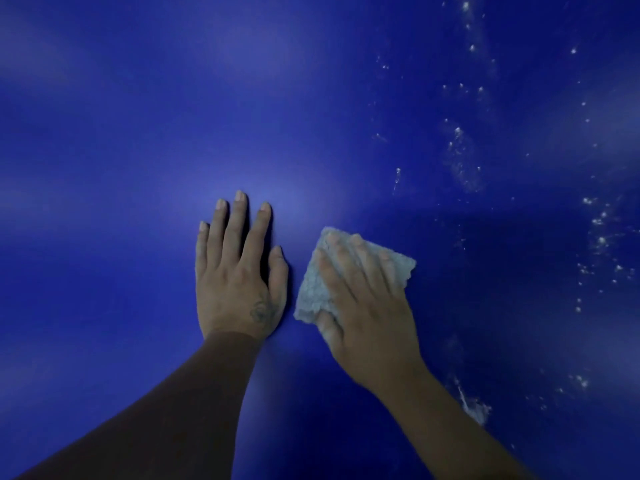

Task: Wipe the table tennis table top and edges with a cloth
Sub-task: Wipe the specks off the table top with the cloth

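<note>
The blue table top (pixel 138 133) fills the whole view; none of its edges show. My left hand (pixel 239 275) lies flat on it, palm down, fingers straight and pointing away from me. Just to its right, my right hand (pixel 367 303) presses a pale grey cloth (pixel 311 289) flat against the surface with straight, slightly blurred fingers. The cloth sticks out from under the hand on the left and far side.
White droplets and specks (pixel 464 157) are scattered over the right part of the table, in a band running from the far right down to a wet smear (pixel 476 408) beside my right forearm. The left part of the surface looks smooth.
</note>
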